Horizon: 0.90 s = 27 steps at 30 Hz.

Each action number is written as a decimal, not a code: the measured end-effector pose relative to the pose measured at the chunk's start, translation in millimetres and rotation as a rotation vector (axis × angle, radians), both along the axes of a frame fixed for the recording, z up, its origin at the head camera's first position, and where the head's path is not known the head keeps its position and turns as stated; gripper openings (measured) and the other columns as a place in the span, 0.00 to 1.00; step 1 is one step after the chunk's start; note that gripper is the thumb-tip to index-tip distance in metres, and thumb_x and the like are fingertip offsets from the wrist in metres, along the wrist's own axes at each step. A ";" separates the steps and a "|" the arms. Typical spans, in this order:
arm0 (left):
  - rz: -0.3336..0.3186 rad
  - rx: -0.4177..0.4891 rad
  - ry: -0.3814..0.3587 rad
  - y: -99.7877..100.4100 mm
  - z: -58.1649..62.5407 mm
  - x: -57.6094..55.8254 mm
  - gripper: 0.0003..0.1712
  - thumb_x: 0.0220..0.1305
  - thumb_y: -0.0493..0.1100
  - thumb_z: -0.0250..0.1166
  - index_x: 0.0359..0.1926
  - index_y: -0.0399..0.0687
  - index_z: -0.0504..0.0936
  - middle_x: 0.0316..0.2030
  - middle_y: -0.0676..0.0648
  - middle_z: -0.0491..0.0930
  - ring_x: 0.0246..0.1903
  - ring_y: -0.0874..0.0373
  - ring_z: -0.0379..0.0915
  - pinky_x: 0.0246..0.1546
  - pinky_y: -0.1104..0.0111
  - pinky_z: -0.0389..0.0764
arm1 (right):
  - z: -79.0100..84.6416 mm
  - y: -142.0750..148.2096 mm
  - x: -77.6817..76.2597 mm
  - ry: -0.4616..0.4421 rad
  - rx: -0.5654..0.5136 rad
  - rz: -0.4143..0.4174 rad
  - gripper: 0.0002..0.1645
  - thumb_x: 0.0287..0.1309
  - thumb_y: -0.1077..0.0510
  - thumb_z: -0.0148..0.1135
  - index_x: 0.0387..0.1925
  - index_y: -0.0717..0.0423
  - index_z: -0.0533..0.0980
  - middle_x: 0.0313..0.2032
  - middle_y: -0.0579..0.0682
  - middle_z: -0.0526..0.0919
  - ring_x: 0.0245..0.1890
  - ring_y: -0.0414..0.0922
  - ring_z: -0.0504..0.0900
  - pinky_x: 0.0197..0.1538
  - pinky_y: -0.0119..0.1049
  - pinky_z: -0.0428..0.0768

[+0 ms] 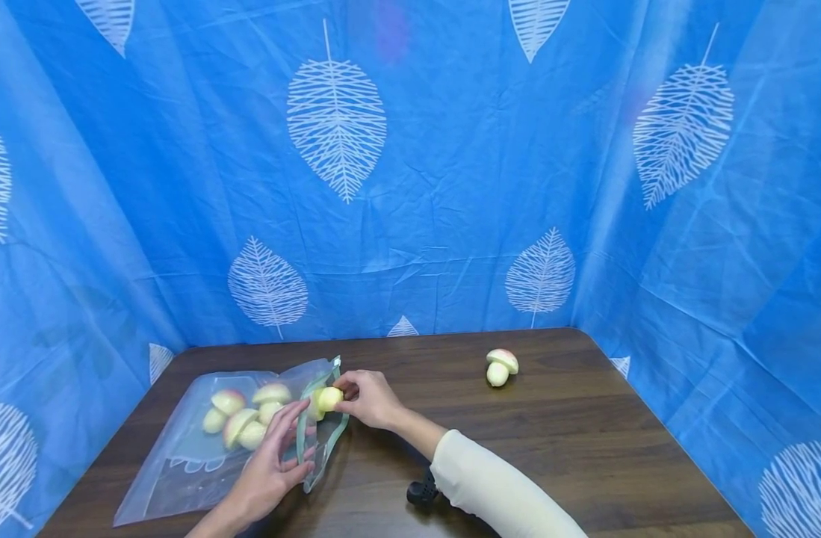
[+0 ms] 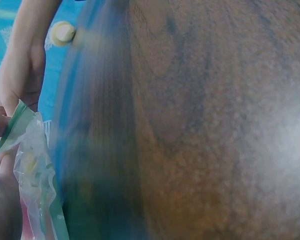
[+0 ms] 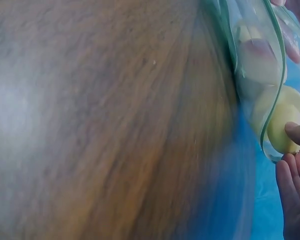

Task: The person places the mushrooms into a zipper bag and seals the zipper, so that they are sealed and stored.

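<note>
A clear zip bag (image 1: 175, 478) with a green-edged mouth lies on the table, holding three mushroom-shaped pieces, pale with pinkish caps, such as this mushroom (image 1: 227, 402). My left hand (image 1: 276, 462) holds the bag beside its mouth, fingers and thumb spread along the green strip (image 2: 20, 120). At the mouth, my right hand (image 1: 371, 401) pinches another mushroom (image 1: 330, 399) by its rounded stem. Its cap end is inside the bag opening, seen through the plastic in the right wrist view, where the thumb and fingertips grip the stem (image 3: 285, 127).
One more mushroom (image 1: 500, 367) stands at the back right of the dark wooden table (image 1: 551, 426). A small black object (image 1: 422, 489) sits by the right forearm. Blue leaf-patterned curtains (image 1: 437, 172) hang behind and along both sides.
</note>
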<state>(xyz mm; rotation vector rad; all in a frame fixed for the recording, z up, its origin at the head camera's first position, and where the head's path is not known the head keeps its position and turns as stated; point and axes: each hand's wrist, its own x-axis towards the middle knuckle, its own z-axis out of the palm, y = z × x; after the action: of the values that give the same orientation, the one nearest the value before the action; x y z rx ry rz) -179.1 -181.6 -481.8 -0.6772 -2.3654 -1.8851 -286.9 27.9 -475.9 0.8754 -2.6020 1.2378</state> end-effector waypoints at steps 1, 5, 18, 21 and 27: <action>0.000 -0.005 0.008 -0.3 0.0 -0.2 0.56 0.52 0.16 0.65 0.80 0.41 0.54 0.75 0.37 0.46 0.65 0.35 0.64 0.53 0.63 0.81 | 0.0 -1.2 0.0 0.006 -0.009 0.003 0.16 0.58 0.62 0.77 0.47 0.57 0.85 0.41 0.44 0.86 0.38 0.34 0.83 0.42 0.24 0.81; -0.007 -0.018 0.026 -1.4 -0.1 -0.8 0.56 0.53 0.16 0.65 0.80 0.41 0.54 0.75 0.37 0.47 0.63 0.51 0.70 0.53 0.63 0.81 | 0.1 -6.8 0.3 0.038 -0.021 0.004 0.14 0.57 0.64 0.77 0.44 0.58 0.84 0.39 0.45 0.87 0.36 0.35 0.84 0.40 0.22 0.80; -0.015 0.009 -0.004 0.9 -0.5 0.2 0.56 0.54 0.15 0.64 0.81 0.43 0.55 0.75 0.37 0.46 0.63 0.41 0.67 0.54 0.62 0.82 | 0.0 -18.3 3.4 -0.047 -0.054 0.056 0.13 0.64 0.65 0.71 0.50 0.60 0.85 0.45 0.49 0.88 0.43 0.37 0.86 0.46 0.25 0.81; -0.007 0.010 -0.026 1.4 -0.4 0.6 0.55 0.54 0.15 0.64 0.81 0.43 0.55 0.75 0.38 0.46 0.63 0.40 0.67 0.54 0.62 0.81 | 0.4 -11.4 3.1 -0.079 -0.056 0.057 0.14 0.64 0.64 0.70 0.52 0.59 0.85 0.46 0.49 0.88 0.43 0.36 0.85 0.46 0.26 0.81; 0.008 0.008 -0.039 1.2 -0.7 1.6 0.56 0.54 0.15 0.63 0.81 0.46 0.56 0.74 0.39 0.48 0.63 0.44 0.68 0.54 0.62 0.81 | 7.5 7.9 2.1 -0.068 -0.049 0.065 0.15 0.65 0.63 0.71 0.52 0.60 0.85 0.46 0.49 0.88 0.44 0.35 0.85 0.47 0.27 0.81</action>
<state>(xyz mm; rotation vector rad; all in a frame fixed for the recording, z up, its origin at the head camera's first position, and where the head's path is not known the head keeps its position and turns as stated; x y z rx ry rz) -177.6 -180.4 -482.5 -0.6343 -2.3791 -1.9207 -284.8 35.8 -468.4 0.9320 -2.6023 1.3659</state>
